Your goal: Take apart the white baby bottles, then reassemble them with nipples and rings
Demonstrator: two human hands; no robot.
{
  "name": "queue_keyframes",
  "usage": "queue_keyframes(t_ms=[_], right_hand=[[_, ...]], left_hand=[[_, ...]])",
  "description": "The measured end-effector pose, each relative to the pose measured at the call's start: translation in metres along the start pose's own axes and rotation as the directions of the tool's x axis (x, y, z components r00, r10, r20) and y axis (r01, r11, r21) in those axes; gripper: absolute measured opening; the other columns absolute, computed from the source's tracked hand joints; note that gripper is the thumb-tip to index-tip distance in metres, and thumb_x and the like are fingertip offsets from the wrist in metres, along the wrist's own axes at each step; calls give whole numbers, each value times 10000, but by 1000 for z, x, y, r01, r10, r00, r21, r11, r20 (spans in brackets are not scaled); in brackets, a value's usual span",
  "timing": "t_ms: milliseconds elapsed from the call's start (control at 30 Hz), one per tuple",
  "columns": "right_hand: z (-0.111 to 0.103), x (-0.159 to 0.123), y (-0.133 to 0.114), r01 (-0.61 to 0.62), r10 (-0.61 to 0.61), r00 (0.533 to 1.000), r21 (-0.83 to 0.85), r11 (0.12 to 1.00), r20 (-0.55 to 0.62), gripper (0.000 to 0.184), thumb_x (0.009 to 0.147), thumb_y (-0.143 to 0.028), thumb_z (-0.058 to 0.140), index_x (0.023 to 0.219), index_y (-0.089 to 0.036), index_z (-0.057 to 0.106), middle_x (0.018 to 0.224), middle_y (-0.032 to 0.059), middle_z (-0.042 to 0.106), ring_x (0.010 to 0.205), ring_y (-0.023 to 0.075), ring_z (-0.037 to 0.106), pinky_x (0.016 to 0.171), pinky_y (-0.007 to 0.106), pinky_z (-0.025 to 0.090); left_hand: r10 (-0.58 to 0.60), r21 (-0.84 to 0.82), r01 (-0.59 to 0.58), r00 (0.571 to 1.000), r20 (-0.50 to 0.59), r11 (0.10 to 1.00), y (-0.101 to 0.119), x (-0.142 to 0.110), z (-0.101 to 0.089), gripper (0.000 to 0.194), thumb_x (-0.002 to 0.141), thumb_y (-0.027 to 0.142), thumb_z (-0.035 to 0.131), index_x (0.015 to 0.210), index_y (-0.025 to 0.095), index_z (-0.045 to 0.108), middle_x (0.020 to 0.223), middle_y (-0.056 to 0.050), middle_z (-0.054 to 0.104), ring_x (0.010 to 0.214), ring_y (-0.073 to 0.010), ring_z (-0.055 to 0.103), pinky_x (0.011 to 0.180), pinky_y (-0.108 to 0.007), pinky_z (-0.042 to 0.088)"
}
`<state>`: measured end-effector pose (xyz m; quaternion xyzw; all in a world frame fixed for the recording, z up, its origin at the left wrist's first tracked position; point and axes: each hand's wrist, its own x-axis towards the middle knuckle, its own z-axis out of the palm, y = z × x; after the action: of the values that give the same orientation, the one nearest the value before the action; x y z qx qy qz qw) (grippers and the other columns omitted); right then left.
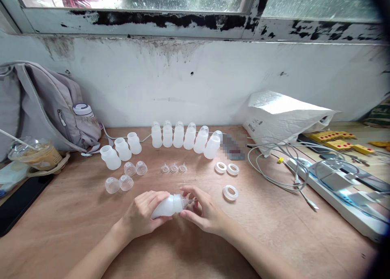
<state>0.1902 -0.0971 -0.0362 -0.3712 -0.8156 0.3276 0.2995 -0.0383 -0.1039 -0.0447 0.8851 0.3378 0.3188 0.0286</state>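
Observation:
My left hand point(149, 210) is wrapped round a frosted white baby bottle point(167, 207), tilted on its side with its threaded neck to the right. At that neck, the fingers of my right hand point(204, 212) close about a clear bottle nipple point(188, 202), which sits at the opening. Beyond my hands lie several more nipples point(174, 168) in a row. To the right are white screw rings point(230, 192). Several clear dome caps point(119, 184) rest at the left, with open bottles point(123, 149) behind them. A row of capped bottles point(178, 136) stands farther back.
On the left are a grey backpack point(57, 96), an iced drink cup point(38, 155) and a black phone point(26, 203). A white bag point(274, 112), coiled cables point(268, 169) and a power strip point(338, 197) occupy the right. A wall with a window borders the table's back.

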Motion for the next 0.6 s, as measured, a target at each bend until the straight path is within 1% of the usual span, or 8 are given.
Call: queue_keyframes(t_ms=[33,67,133,267,333,400,500,600], right_hand=[[1,0,0,30,-30,999,-11,999,18,447,779,-331,585,1172,-214,407,1006,64,560,776,155,548,645,250,441],[2,0,0,56,-55,998,-26,998,36,475,772,-317,595,1195,-218,403,1040,71,560,835,171,550,695,267,444],[4,0,0,78,-75,996,-53,996,54,442,764,-287,600,1170,-215,440,1023,73,582,858,183,554,731,286,439],[6,-1,1,17,-14,998,-39,999,58,384,717,-284,643,1067,-185,520,885,53,618,710,153,556,615,253,435],[7,-2,0,-40,38,997,26,999,68,370,687,-301,671,1009,-167,547,809,36,612,656,136,538,570,235,425],[7,-2,-2,-109,101,992,129,986,69,356,659,-317,695,947,-156,561,738,13,589,623,124,518,522,213,410],[10,-2,-4,-191,181,982,269,944,60,334,626,-320,724,872,-155,568,652,-25,541,570,99,475,476,191,368],[14,-2,-4,-244,246,968,387,889,47,335,591,-317,756,813,-154,565,645,-34,545,547,85,456,481,196,355]], left_hand=[[12,4,-12,1000,-1,1000,0,0,0,428,763,312,614,1129,175,437,990,-83,657,828,-197,633,682,-303,510],[25,10,-25,1000,-4,1000,1,0,0,432,763,313,614,1131,171,439,992,-86,658,830,-199,634,684,-305,511],[52,29,-52,999,-4,998,1,0,0,438,764,317,614,1137,164,444,991,-92,661,827,-201,635,688,-310,514],[82,32,-83,996,24,996,2,1,-1,416,773,333,604,1120,155,459,968,-93,665,821,-202,636,699,-319,517],[97,26,-98,995,30,995,3,1,-1,395,784,332,590,1110,149,461,961,-97,663,820,-202,634,700,-322,518],[118,26,-119,993,25,993,4,1,-2,386,800,335,568,1116,144,457,963,-107,658,816,-203,632,692,-324,517],[132,35,-132,991,6,991,5,0,0,389,819,347,535,1138,144,445,952,-114,653,793,-197,631,663,-313,516],[141,47,-140,990,-12,989,6,-2,2,393,829,352,516,1156,151,428,943,-117,649,782,-195,627,648,-308,511]])
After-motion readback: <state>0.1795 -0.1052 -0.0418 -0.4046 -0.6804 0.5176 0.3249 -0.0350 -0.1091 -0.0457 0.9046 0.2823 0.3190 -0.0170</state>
